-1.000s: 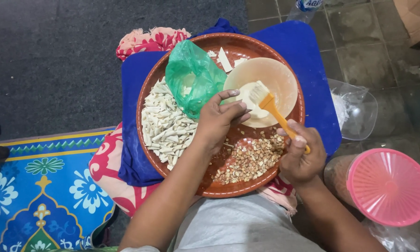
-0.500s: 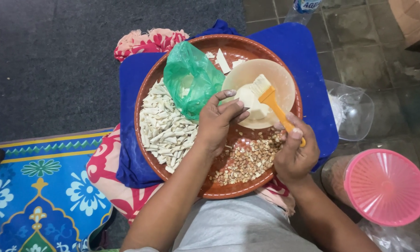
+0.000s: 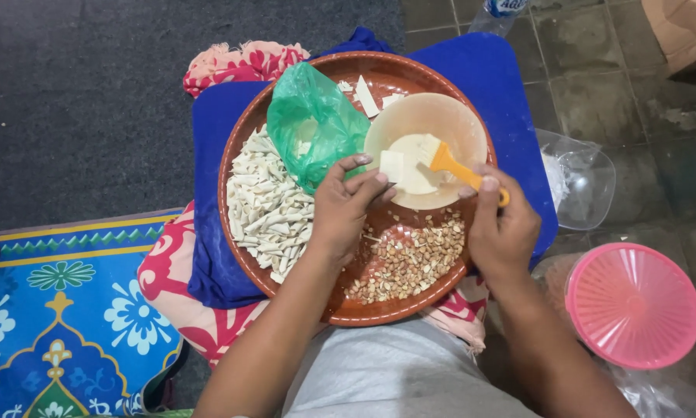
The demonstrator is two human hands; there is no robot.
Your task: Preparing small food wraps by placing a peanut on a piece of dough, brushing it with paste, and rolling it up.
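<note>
Left hand (image 3: 346, 207) pinches a small white square wrapper (image 3: 392, 166) between fingertips, at the near rim of the cream bowl (image 3: 464, 124). Right hand (image 3: 503, 228) is closed around the orange handle of a brush (image 3: 445, 161), whose bristles rest in the pale paste inside the bowl. The bowl sits on a round brown tray (image 3: 379, 310), beside a green bag (image 3: 313, 124), a heap of folded white pieces (image 3: 267, 205) and a pile of peanuts (image 3: 410, 263). A pink lid (image 3: 633, 303) lies to the right on the floor.
</note>
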